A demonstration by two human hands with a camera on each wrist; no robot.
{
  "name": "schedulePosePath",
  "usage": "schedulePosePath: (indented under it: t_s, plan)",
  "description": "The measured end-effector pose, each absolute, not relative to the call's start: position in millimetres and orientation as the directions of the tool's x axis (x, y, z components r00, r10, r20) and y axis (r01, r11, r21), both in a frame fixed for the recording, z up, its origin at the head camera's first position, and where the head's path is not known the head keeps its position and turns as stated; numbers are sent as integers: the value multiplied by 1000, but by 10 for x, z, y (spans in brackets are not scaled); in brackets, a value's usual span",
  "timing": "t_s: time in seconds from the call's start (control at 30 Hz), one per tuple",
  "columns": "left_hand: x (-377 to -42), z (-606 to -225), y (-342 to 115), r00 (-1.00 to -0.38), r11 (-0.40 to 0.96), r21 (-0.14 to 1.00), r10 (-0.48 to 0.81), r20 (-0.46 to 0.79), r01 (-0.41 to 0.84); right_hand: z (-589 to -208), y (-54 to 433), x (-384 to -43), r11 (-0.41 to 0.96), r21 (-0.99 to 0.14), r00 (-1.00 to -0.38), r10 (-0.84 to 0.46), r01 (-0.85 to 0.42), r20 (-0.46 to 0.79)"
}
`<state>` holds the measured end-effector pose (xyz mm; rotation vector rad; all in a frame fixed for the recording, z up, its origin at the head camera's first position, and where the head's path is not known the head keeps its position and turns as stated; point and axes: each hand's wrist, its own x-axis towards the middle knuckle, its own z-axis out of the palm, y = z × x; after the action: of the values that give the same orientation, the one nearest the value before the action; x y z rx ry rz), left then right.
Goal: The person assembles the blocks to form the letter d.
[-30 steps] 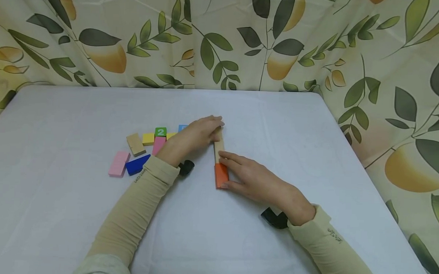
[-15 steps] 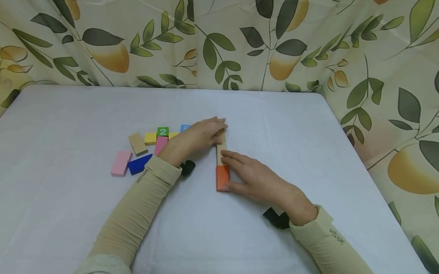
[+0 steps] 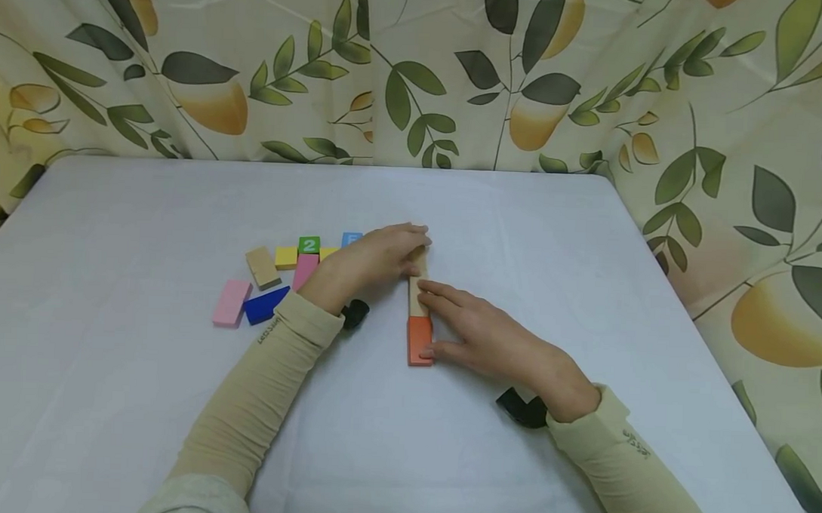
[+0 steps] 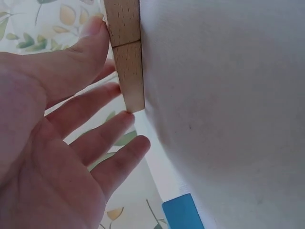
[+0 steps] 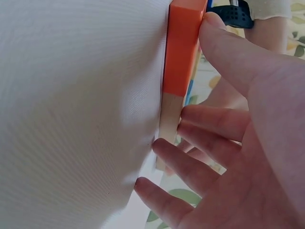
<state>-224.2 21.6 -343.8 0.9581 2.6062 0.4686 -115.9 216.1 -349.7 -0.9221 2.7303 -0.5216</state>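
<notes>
Orange block (image 3: 419, 338) | wooden blocks (image 3: 415, 305), end to end | both hands (image 3: 377, 257) (image 3: 483, 336): fingers extended, only touching

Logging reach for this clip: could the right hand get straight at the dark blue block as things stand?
Probably not directly: the left sleeve lies between the right hand and the dark blue block, partly covering it in the head view. Reaching over that sleeve might work.
</notes>
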Motion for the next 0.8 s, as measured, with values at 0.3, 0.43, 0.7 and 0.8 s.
schedulePosePath:
  t_s: [0.3,0.43,0.7,0.8]
  plan:
    - [-2250,-3414,179,-695,689,418,699,-169,591,-3491,2168,-1153,737,-396,-776,-625,-548,-90]
    - [-2258,-3403,163,-681,664,438,718,-144,607,-3485,2174,-1142,738,-396,-777,-623,-546,-91]
    - [-2256,-3289,49,-715,703,460,674,-186,543,-3476,2174,-1145,750,-407,-780,-612,-521,-129]
    - [-2275,-3232,-70,-742,718,472,646,-179,511,-3482,2170,-1149,743,-418,-778,-616,-523,-122]
